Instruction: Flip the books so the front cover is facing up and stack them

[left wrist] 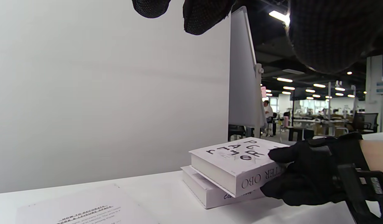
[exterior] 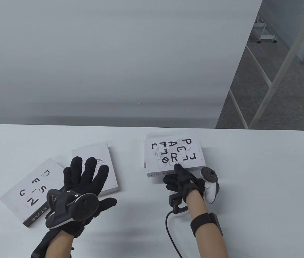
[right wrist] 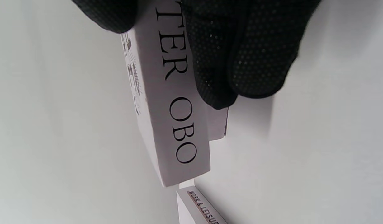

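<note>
We find the right hand (exterior: 185, 182) gripping the top book (exterior: 174, 154) at its spine; left hand (exterior: 86, 182) spread, empty. We judge the book stiff and heavy; hold it by the spine.

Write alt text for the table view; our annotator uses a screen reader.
The right hand grips the near edge of the top book of a two-book stack on a white table. The left hand, fingers spread, is over two separate books.

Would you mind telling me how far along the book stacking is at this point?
A stack is started: the lettered book lies tilted on a lower book. The right hand grips its spine, seemingly setting it down. The left hand is spread over the smaller book, which overlaps the "DESIGN" book. Both still need stacking.
</note>
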Demonstrator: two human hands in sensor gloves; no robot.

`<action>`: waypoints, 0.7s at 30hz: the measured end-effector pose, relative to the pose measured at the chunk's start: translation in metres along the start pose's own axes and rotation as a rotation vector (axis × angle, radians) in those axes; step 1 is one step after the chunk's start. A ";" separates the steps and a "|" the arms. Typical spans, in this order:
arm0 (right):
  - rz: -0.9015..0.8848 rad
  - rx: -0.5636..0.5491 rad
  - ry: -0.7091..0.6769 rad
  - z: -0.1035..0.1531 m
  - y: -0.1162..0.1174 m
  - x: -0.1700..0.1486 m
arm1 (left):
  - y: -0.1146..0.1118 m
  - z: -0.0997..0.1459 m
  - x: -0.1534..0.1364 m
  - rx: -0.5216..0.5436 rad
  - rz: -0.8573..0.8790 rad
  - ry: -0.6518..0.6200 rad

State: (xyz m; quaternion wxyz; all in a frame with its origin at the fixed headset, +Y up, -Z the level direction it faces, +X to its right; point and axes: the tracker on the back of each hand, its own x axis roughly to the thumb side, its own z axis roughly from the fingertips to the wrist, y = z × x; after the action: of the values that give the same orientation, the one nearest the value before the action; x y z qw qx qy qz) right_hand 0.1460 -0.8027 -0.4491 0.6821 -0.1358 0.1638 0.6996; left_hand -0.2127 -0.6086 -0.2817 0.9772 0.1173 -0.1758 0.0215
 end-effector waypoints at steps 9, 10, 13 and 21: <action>-0.049 -0.071 0.089 -0.015 0.015 0.010 | -0.003 0.000 -0.008 -0.029 0.019 0.025; -0.048 -0.070 0.094 -0.017 0.015 0.011 | -0.004 -0.001 -0.008 -0.035 0.018 0.025; -0.059 -0.014 0.090 -0.018 0.015 0.013 | -0.007 -0.002 -0.008 -0.051 0.019 0.024; -0.096 -0.009 0.070 -0.018 0.021 0.016 | -0.013 -0.005 -0.006 -0.096 0.011 0.020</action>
State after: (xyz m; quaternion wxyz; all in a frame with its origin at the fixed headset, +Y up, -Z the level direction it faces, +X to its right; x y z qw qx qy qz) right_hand 0.1239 -0.7957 -0.4713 0.7081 -0.1710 0.1779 0.6617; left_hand -0.2152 -0.6199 -0.2910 0.9833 0.0692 -0.1674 0.0195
